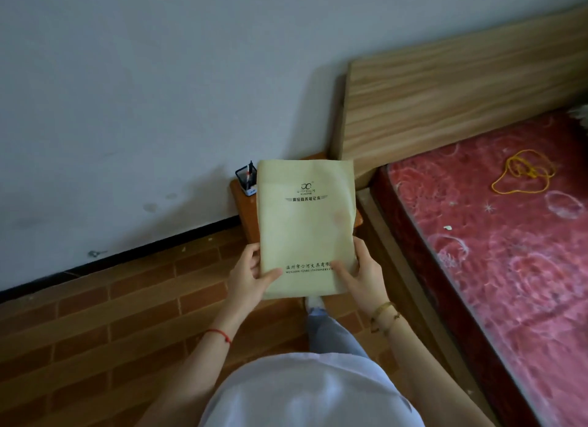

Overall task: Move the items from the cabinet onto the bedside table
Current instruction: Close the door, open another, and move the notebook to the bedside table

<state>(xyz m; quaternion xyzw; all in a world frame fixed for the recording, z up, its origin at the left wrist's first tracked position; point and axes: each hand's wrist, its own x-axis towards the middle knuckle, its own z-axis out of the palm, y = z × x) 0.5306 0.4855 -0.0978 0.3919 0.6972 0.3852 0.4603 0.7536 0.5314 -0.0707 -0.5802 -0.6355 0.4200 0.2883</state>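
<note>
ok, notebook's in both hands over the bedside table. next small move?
Probably lower the notebook flat onto the bedside table, clear of the pen holder at its back corner. Left hand and right hand grip its near edge.

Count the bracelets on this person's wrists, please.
3 that I can make out: a red string on the left wrist, and a gold bangle plus a beaded one on the right wrist. The two right ones overlap, so another thin strand may be hidden.

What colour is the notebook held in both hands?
Pale yellow notebook with dark print, clearest in the head view.
</note>
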